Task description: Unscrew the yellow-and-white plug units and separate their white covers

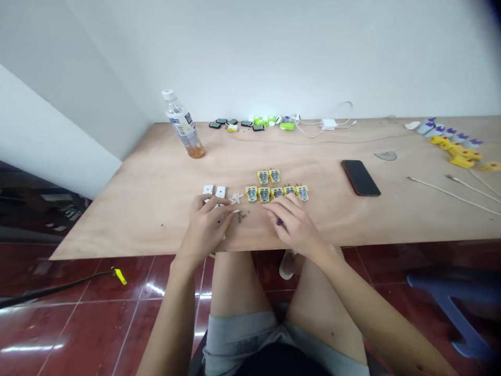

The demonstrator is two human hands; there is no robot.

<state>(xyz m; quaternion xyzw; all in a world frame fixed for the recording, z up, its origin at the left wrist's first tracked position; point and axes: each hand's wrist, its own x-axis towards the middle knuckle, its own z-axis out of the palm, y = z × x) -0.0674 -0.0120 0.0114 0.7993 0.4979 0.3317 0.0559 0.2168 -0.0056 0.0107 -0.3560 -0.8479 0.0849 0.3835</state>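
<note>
My left hand (207, 224) is closed in a pinch at the table's front, a small white plastic piece (236, 211) at its fingertips. Under and behind that hand lie white rectangular parts (221, 191), partly covered. Just past the fingertips are a little heap of small white pieces (236, 198) and a scatter of tiny screws (241, 215). My right hand (295, 222) is curled around a small dark purple object (279, 222), mostly hidden by the fingers. Beyond it stand yellow and grey plug-like units (264, 195) in two rows, some partly behind the hand.
A tilted-looking drink bottle (185, 128) stands at the back left. Green and black small items (258, 124) and a white adapter (327, 124) line the wall. To the right are a phone (360, 177), white cables (450, 193) and yellow and purple-grey parts (456, 149).
</note>
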